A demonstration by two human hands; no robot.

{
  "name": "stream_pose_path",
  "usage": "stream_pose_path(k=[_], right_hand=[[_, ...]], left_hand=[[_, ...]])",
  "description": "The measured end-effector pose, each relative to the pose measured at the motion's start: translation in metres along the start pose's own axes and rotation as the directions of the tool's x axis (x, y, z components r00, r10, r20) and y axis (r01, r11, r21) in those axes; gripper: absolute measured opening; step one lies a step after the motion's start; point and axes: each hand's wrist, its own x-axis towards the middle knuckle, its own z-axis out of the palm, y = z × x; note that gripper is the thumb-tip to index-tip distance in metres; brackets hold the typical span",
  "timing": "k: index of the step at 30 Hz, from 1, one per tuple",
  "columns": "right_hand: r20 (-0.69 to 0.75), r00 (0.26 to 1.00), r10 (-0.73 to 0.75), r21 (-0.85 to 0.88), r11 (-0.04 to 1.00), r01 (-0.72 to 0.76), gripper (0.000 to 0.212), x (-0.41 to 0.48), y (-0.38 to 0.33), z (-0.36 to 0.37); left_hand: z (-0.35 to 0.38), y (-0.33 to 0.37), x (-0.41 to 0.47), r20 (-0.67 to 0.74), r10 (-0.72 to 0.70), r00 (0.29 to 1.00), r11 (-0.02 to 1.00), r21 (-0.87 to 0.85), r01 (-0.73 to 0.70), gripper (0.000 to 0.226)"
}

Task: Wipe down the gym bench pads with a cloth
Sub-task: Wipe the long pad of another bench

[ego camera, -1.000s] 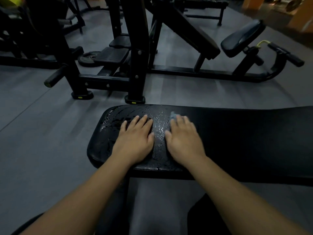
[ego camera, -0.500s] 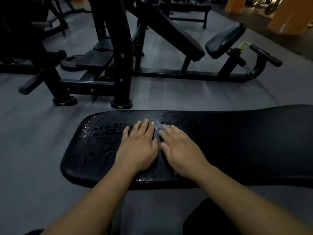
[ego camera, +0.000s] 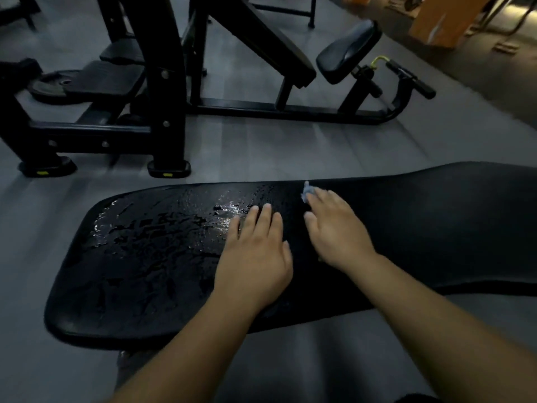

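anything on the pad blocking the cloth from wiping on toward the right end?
Nothing visible. The cloth sits under the right hand, and the bench pad to its right is bare black surface out to the frame edge. The left hand lies flat on the other side, beside the wet patch.

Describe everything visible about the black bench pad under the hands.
The bench pad is black, smooth and looks like vinyl, with rounded corners. It lies flat and runs out of frame to the right. Its left part glistens with wet streaks and droplets; the right part looks dull. The left hand rests flat on it, and the right hand presses a small bluish cloth against it.
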Motion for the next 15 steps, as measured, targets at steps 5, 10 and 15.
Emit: stream_pose_path(k=[5, 10, 15], right_hand=[[0.097, 0.975, -0.201, 0.063, 0.979, 0.195, 0.056, -0.085, -0.025, -0.005], [0.029, 0.995, 0.091, 0.002, 0.996, -0.091, 0.05, -0.038, 0.02, -0.018], [0.086, 0.979, -0.187, 0.017, 0.982, 0.186, 0.058, -0.078, -0.015, -0.01]], left_hand=[[0.005, -0.005, -0.004, 0.012, 0.041, 0.999, 0.999, -0.001, -0.041, 0.071], [0.006, 0.0, -0.004, 0.041, 0.037, 0.999, 0.999, 0.012, -0.037, 0.075], [0.0, 0.009, -0.002, 0.086, -0.045, 0.995, 0.999, 0.026, 0.043, 0.065]])
